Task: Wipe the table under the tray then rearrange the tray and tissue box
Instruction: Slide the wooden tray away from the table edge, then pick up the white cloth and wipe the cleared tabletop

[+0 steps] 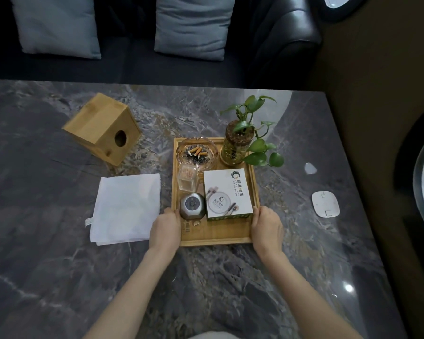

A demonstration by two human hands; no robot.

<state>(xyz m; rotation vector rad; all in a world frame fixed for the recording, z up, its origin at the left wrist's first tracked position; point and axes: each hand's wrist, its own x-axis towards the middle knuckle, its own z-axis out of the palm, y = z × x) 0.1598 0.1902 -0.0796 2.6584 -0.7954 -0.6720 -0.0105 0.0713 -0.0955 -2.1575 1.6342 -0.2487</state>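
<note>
A wooden tray (pixel 217 237) lies on the dark marble table (pixel 59 241), slightly right of centre. It carries a glass ashtray (pixel 197 152) with butts, a potted plant (pixel 238 145), a toothpick holder (pixel 187 178), a small metal device (pixel 192 206) and a white box (pixel 227 194). My left hand (pixel 166 228) grips the tray's left rim near its front corner. On the right rim, my right hand (pixel 267 228) grips likewise. A folded white cloth (pixel 125 207) lies just left of the tray. The wooden tissue box (pixel 102 128) stands at the back left, turned at an angle.
A flat white pad (pixel 325 204) lies on the table right of the tray. Beyond the far table edge is a dark sofa (pixel 279 40) with two grey cushions (pixel 194 25). The table's right edge runs close to the pad.
</note>
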